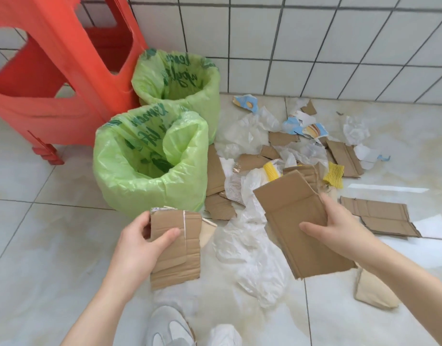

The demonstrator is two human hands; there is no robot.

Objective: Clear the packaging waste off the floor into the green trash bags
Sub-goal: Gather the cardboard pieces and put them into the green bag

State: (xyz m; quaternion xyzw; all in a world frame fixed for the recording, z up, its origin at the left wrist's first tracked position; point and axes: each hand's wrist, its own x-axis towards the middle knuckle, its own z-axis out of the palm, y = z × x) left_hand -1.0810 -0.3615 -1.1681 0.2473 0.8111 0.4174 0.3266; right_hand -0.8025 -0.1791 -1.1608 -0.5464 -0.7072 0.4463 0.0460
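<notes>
My left hand grips a small piece of brown cardboard just in front of the near green trash bag. My right hand holds a larger cardboard sheet above the floor, thumb on top. A second green trash bag stands open behind the first, by the wall. Both bags look hollow inside. Packaging waste lies on the floor to the right: torn cardboard pieces, clear plastic film, yellow foam netting and blue printed scraps.
A stack of red plastic stools stands left of the bags. A white tiled wall closes the back. A beige cardboard scrap lies at the lower right. My white shoes are at the bottom edge.
</notes>
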